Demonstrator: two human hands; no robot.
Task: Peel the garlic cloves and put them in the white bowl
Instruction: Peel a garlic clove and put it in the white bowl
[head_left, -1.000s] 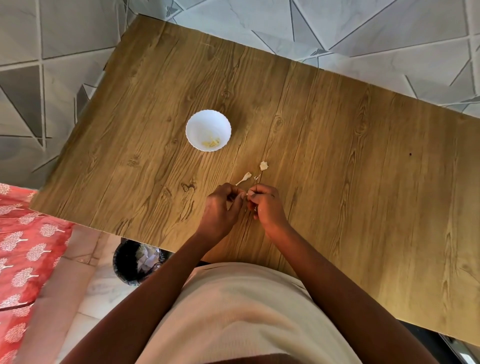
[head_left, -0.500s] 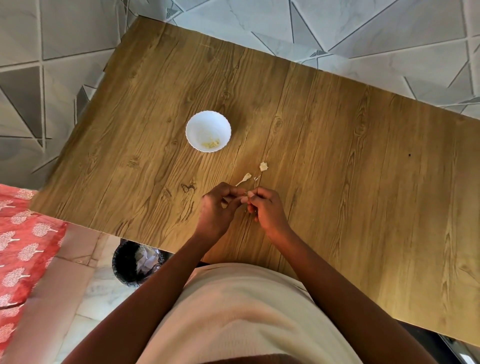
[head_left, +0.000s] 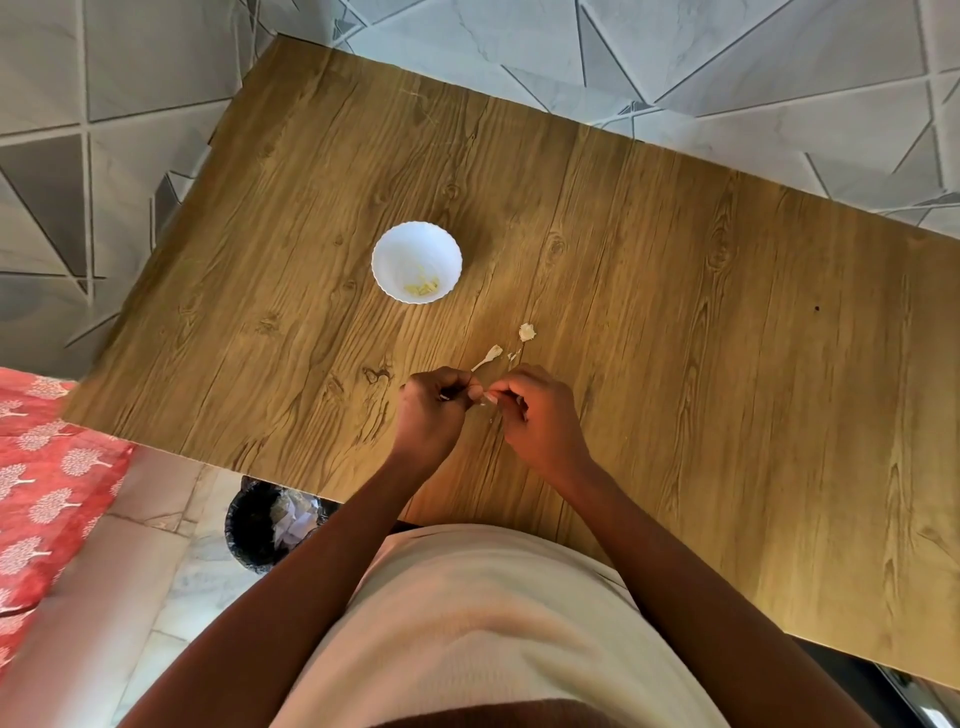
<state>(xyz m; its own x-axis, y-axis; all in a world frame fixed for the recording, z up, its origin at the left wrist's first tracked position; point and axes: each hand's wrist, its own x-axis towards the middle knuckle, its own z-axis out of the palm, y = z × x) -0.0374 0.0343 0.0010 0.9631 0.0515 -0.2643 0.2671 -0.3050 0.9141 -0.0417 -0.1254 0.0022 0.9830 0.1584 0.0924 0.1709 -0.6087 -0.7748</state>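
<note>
A small white bowl (head_left: 416, 262) with a scalloped rim stands on the wooden table (head_left: 675, 312), with several pale yellow peeled cloves at its bottom. Nearer to me, my left hand (head_left: 434, 413) and my right hand (head_left: 535, 415) meet fingertip to fingertip over the table. Between them they pinch a small garlic clove (head_left: 488, 397), of which only a pale sliver shows. Just beyond my fingers lie a stalk-like scrap of garlic skin (head_left: 491, 355) and a rounder garlic piece (head_left: 527, 331).
A black waste bin (head_left: 270, 525) with crumpled paper stands on the floor under the table's near left edge. Red patterned cloth (head_left: 47, 483) lies at the left. Patterned grey tiles surround the table.
My two hands stay together on the clove; the fingers have shifted slightly as they work at it. The view has drifted a little. Bowl and scraps have not moved.
</note>
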